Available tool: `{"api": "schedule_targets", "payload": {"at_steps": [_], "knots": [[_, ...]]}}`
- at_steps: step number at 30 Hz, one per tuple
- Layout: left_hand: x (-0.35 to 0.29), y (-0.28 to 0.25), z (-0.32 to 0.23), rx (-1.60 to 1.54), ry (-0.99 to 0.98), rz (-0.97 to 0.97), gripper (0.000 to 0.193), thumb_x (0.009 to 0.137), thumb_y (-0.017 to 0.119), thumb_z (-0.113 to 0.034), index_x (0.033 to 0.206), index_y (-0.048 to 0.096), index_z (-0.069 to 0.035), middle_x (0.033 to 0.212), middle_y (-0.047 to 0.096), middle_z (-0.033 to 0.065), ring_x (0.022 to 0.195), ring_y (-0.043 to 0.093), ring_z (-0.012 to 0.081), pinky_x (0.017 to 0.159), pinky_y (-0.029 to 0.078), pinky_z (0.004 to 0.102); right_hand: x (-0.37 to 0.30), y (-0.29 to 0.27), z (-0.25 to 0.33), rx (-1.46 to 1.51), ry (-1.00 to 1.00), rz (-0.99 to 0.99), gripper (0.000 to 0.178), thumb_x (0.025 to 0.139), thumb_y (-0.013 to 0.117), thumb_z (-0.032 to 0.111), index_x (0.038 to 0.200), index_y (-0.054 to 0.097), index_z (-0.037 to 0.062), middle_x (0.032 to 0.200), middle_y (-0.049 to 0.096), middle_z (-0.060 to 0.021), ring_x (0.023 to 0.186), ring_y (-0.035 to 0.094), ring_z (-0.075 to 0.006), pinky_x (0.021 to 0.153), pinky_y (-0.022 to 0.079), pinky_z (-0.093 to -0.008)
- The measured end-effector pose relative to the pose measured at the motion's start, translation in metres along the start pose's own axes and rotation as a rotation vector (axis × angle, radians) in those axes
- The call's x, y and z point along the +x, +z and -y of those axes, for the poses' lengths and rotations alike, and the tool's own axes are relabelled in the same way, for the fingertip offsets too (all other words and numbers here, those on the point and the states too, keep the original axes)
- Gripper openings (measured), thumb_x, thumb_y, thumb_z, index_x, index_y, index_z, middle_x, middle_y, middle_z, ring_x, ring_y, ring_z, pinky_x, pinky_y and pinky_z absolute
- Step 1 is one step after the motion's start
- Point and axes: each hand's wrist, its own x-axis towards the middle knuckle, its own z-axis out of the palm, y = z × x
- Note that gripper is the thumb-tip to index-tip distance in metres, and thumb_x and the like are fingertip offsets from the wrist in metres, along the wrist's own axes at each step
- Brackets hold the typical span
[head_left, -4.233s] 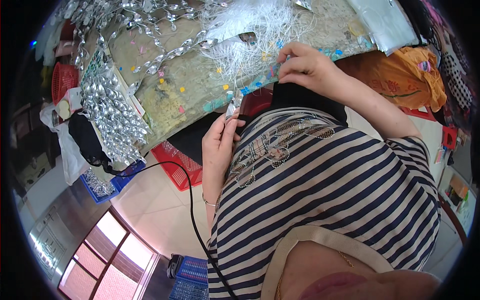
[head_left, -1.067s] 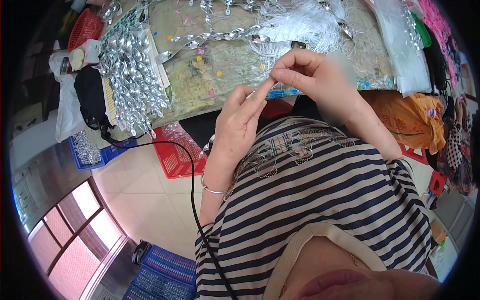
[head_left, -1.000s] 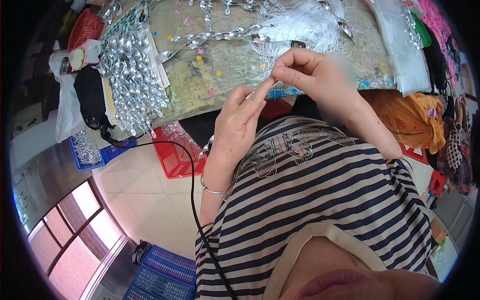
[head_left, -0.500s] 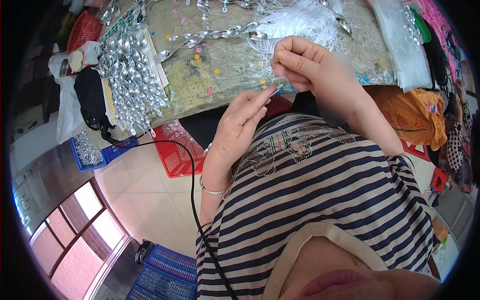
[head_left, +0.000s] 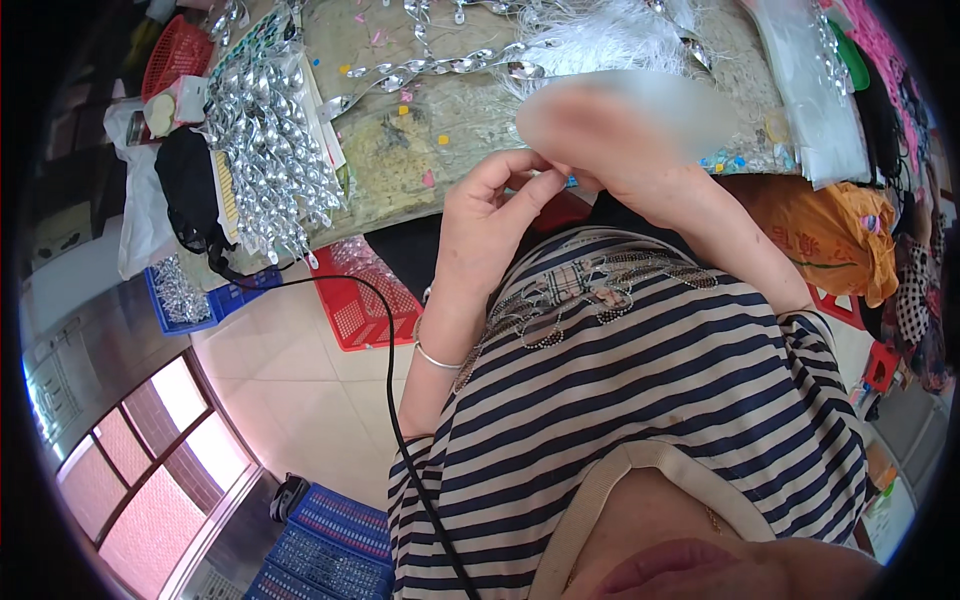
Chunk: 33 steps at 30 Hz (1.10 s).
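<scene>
Compared with half a second earlier, the right hand (head_left: 622, 128) had come down to the left hand (head_left: 478, 222), so that their fingertips met — or very nearly met — at the near edge of the table (head_left: 385, 195). Left thumb and forefinger curved together, tips close; whether they were fully closed on anything I could not tell. Blur hid the right hand's grip, and any small piece between the fingertips was hidden too. White threads (head_left: 625, 38) lay just beyond the right hand, a twisted silver strip (head_left: 440, 66) to their left. Fine two-handed fingertip work seemed the step in hand; the next move, I judged, called for a steady left hand and small right-finger movements.
</scene>
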Motion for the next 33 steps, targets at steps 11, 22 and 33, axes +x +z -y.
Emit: {"api": "schedule_targets", "payload": {"at_steps": [11,22,33], "knots": [[-0.013,-0.007,0.002,0.032,0.075,-0.063,0.007,0.081,0.067,0.001,0.088,0.069,0.002,0.086,0.062,0.0032,0.074,0.058,0.0083,0.065,0.045,0.0195,0.001,-0.011,-0.017,-0.147,-0.187,-0.067,0.015,0.094,0.055,0.019,0.101,0.056,0.0065,0.078,0.054,0.0045,0.066,0.045,-0.0022,0.057,0.037,-0.0189],[-0.034,-0.042,0.023,-0.024,0.027,-0.309,0.008,0.082,0.067,-0.001,0.089,0.069,0.002,0.085,0.062,0.0033,0.067,0.052,0.0064,0.058,0.040,0.0194,-0.047,-0.069,-0.022,-0.584,-0.027,0.000,0.009,0.088,0.061,0.009,0.088,0.064,0.0009,0.086,0.058,-0.0026,0.082,0.054,-0.0116,0.074,0.043,-0.0248],[-0.031,-0.033,0.017,0.008,0.166,-0.265,0.008,0.085,0.063,0.002,0.092,0.065,0.003,0.092,0.064,0.0069,0.075,0.055,0.0079,0.065,0.044,0.0199,-0.040,-0.060,0.004,-0.416,-0.170,-0.295,0.013,0.092,0.057,0.012,0.094,0.064,0.0025,0.089,0.056,0.0008,0.081,0.050,-0.0069,0.072,0.039,-0.0205]]}}
